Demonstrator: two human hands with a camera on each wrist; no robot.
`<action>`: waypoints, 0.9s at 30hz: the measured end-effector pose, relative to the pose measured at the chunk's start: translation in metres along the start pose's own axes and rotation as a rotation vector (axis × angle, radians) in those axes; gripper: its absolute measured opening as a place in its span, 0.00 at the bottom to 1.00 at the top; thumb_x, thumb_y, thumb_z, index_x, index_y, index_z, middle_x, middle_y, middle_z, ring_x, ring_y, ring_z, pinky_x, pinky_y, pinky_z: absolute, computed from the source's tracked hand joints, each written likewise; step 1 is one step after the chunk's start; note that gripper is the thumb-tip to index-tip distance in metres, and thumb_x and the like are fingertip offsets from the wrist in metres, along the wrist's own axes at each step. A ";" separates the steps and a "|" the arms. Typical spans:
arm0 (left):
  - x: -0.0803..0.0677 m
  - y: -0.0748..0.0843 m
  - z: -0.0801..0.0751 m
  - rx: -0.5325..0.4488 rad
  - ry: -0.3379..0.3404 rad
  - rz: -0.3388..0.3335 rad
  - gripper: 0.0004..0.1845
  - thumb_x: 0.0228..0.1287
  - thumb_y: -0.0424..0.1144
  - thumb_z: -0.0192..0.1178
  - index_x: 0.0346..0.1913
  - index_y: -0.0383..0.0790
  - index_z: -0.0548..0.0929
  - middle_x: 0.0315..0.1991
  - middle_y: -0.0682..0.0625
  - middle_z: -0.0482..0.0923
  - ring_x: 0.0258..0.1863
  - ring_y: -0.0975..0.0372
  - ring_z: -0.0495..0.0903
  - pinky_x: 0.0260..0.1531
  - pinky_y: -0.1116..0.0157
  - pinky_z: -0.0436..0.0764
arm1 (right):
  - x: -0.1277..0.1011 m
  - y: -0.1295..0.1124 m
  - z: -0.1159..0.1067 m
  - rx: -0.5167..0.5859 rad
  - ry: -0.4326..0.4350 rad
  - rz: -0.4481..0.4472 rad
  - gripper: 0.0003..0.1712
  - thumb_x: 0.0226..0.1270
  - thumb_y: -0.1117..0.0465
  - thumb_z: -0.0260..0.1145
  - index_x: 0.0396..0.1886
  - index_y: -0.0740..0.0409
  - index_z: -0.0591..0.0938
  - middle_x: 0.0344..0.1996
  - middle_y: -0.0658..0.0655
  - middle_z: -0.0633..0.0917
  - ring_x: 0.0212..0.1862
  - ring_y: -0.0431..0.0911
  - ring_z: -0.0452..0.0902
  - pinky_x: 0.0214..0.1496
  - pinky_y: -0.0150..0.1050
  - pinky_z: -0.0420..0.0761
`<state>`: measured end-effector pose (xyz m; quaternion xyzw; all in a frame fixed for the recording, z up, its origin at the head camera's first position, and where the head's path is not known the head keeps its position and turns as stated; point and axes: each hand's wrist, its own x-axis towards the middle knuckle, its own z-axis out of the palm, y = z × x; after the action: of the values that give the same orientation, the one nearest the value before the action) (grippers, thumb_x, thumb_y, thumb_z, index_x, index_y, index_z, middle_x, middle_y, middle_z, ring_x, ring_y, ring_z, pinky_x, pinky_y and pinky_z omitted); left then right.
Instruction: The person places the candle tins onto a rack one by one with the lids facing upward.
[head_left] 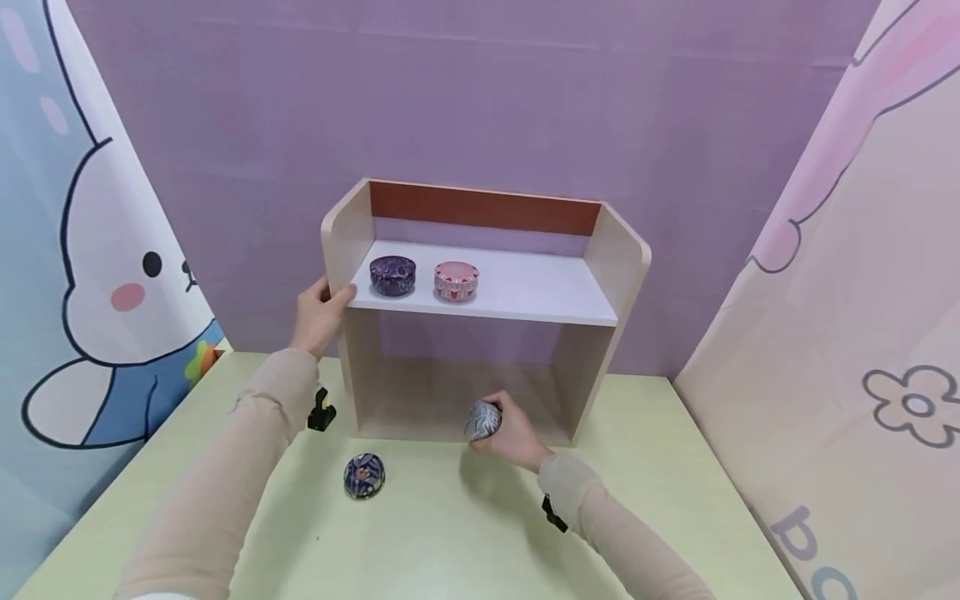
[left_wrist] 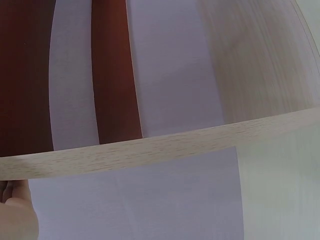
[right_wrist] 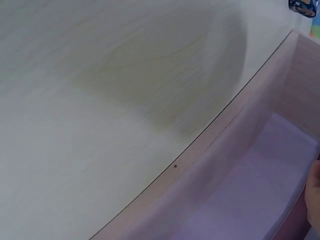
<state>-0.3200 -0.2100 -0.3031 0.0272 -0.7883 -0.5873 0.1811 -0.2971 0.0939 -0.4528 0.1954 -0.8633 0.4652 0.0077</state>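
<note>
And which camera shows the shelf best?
The head view: nearly the whole shelf, from the front. The left wrist view shows a side edge and parts inside; the right wrist view, the bottom edge and some inside.

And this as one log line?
left hand: grips rack; right hand: holds grey tin; white board: purple tin, pink tin; table: floral tin

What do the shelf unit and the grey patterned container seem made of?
Shelf unit: probably wood or laminated board, matt; its pale edge shows grain flecks. Grey patterned container: perhaps printed metal, given its silvery-grey patterned surface; finish unclear.
</note>
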 end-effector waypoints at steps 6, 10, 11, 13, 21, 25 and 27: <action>0.002 0.001 0.000 -0.012 0.012 0.013 0.30 0.64 0.52 0.50 0.66 0.42 0.65 0.57 0.39 0.70 0.51 0.57 0.69 0.53 0.60 0.69 | 0.004 -0.001 -0.001 0.049 0.052 0.050 0.41 0.33 0.68 0.76 0.53 0.59 0.68 0.49 0.61 0.76 0.49 0.54 0.74 0.49 0.45 0.76; 0.000 0.001 0.000 0.002 0.012 0.004 0.30 0.64 0.52 0.50 0.65 0.41 0.66 0.57 0.39 0.71 0.51 0.57 0.70 0.54 0.59 0.69 | 0.003 -0.002 -0.001 0.102 0.076 0.072 0.43 0.33 0.68 0.77 0.55 0.62 0.68 0.50 0.63 0.75 0.51 0.56 0.73 0.53 0.47 0.75; 0.000 0.000 0.000 0.006 0.009 0.002 0.30 0.64 0.52 0.50 0.65 0.41 0.66 0.57 0.39 0.71 0.50 0.57 0.70 0.53 0.59 0.69 | 0.003 -0.002 -0.001 0.115 0.083 0.079 0.43 0.33 0.68 0.77 0.55 0.62 0.68 0.50 0.63 0.75 0.51 0.56 0.73 0.53 0.47 0.74; 0.000 -0.001 0.001 0.009 0.007 0.000 0.30 0.64 0.52 0.50 0.65 0.41 0.67 0.56 0.39 0.72 0.50 0.57 0.70 0.53 0.60 0.69 | 0.001 -0.001 -0.001 0.129 0.096 0.082 0.44 0.34 0.68 0.77 0.55 0.62 0.67 0.50 0.63 0.76 0.52 0.55 0.73 0.54 0.47 0.74; 0.000 -0.001 0.003 -0.008 0.008 0.000 0.29 0.64 0.52 0.50 0.65 0.42 0.67 0.56 0.40 0.71 0.50 0.58 0.69 0.52 0.62 0.68 | 0.000 0.001 -0.004 0.124 0.129 0.057 0.44 0.33 0.68 0.77 0.56 0.61 0.70 0.50 0.63 0.77 0.52 0.56 0.73 0.55 0.49 0.72; 0.000 0.000 0.003 -0.007 0.013 0.002 0.29 0.64 0.52 0.50 0.64 0.41 0.67 0.55 0.40 0.71 0.49 0.58 0.69 0.51 0.63 0.68 | 0.000 0.001 -0.005 0.110 0.122 0.053 0.42 0.34 0.68 0.77 0.56 0.59 0.71 0.49 0.62 0.77 0.52 0.55 0.73 0.54 0.49 0.73; 0.000 0.001 0.002 -0.010 0.018 0.006 0.29 0.64 0.52 0.50 0.64 0.40 0.68 0.55 0.40 0.72 0.48 0.59 0.69 0.50 0.64 0.69 | 0.000 0.001 -0.005 0.103 0.122 0.048 0.42 0.34 0.68 0.77 0.56 0.58 0.72 0.49 0.62 0.78 0.51 0.55 0.73 0.53 0.49 0.73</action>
<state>-0.3204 -0.2075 -0.3030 0.0294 -0.7839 -0.5904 0.1899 -0.2981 0.0987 -0.4503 0.1462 -0.8406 0.5201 0.0389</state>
